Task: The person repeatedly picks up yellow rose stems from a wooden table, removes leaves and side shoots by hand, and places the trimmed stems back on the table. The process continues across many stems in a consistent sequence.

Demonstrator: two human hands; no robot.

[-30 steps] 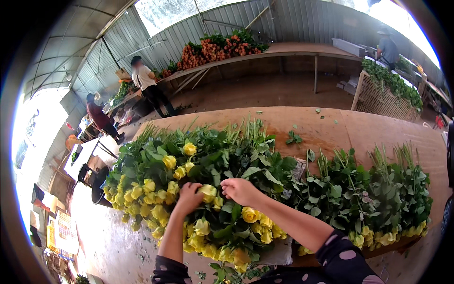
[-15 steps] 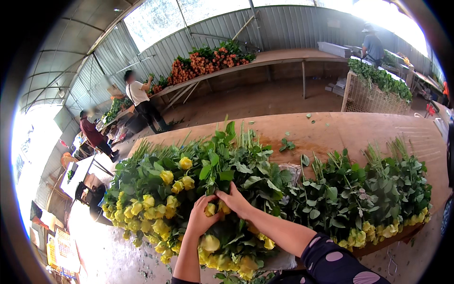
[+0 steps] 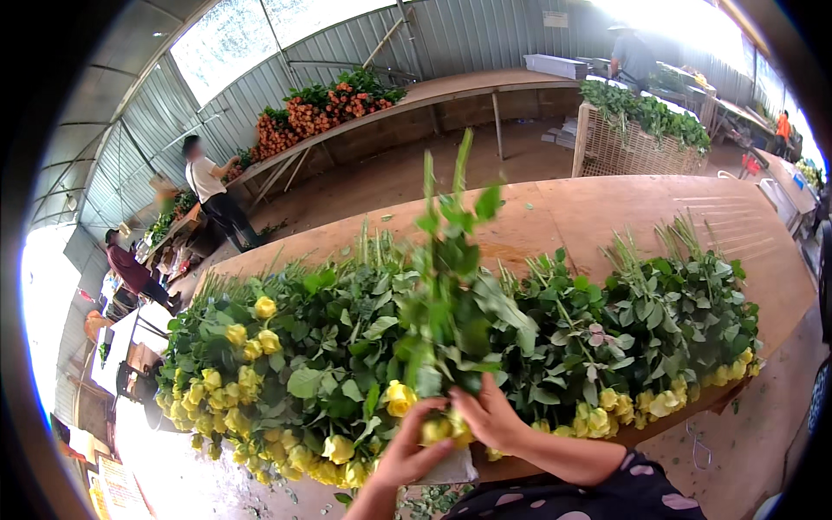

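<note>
Between my two hands is a small bunch of yellow roses (image 3: 435,431), blooms low and leafy stems pointing up and away; its stems are smeared by motion. My left hand (image 3: 414,449) cups the blooms from the left, fingers curled against them. From the right, my right hand (image 3: 490,419) grips the same bunch just above the flower heads. To the left lies a large heap of yellow roses (image 3: 247,381), with one yellow bloom (image 3: 399,398) close by my left hand. More bunches of yellow roses (image 3: 641,347) lie in a row to the right, heads toward me.
The wooden table (image 3: 589,208) carries the roses. Farther back, orange flowers (image 3: 316,113) are piled on a long bench (image 3: 468,85). A crate of greenery (image 3: 637,143) stands back right. Several people work around the room, including a person in a white shirt (image 3: 206,180).
Both hands have moved right across the heap with the bunch, which now stands raised with its stems higher. The whole view has swung to the right.
</note>
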